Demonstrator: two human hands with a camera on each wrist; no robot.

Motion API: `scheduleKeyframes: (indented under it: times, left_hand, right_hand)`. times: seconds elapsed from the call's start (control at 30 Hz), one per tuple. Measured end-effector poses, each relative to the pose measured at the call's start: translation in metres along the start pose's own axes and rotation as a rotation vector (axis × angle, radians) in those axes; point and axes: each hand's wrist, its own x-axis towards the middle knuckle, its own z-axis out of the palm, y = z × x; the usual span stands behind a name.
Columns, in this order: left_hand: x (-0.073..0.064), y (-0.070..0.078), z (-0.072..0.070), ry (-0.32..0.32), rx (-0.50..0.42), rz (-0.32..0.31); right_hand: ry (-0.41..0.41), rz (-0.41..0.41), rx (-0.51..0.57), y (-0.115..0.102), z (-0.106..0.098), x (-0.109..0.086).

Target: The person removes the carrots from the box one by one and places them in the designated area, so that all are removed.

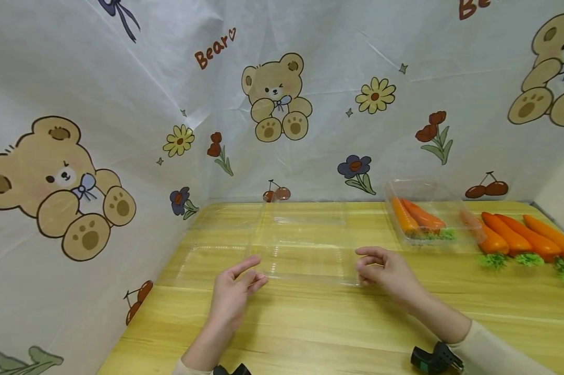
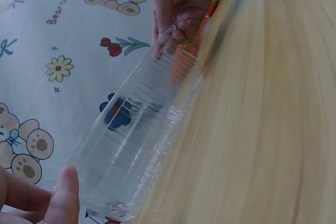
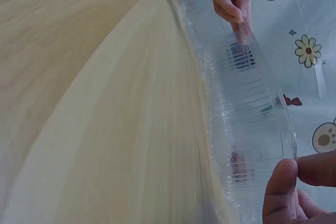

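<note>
A clear plastic box (image 1: 310, 260) with its lid folded open toward the back stands on the table between the two hands. My left hand (image 1: 232, 291) is at its near left corner, thumb and fingers at the rim. On the opposite side, my right hand (image 1: 387, 273) pinches the near right rim. The right wrist view shows that right thumb (image 3: 281, 187) and forefinger meeting on the thin edge of the box (image 3: 244, 108). At the far end of that view, the left fingers (image 3: 231, 3) pinch the other corner.
Another clear open box (image 1: 211, 260) lies on the left. To the right stands a clear box (image 1: 460, 237) holding orange carrots (image 1: 420, 213). Several more carrots (image 1: 512, 239) with green tops lie beyond it. A bear-print cloth (image 1: 319, 156) hangs behind and along the left of the table (image 1: 319, 328).
</note>
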Motion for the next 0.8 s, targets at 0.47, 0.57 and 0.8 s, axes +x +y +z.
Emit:
scheduleKeyframes:
  times: [0.47, 0.57, 0.8]
  left_hand:
    - [-0.001, 0.010, -0.016, 0.027, 0.066, -0.040]
    - [0.000, 0.012, -0.021, 0.022, 0.142, -0.046]
    - [-0.003, 0.018, -0.029, 0.007, 0.302, -0.051]
  right_hand:
    - [0.005, 0.001, 0.032, -0.005, 0.015, 0.003]
    - [0.003, 0.007, 0.033, -0.006, 0.017, 0.002]
    - [0.001, 0.006, 0.037, -0.008, 0.021, 0.002]
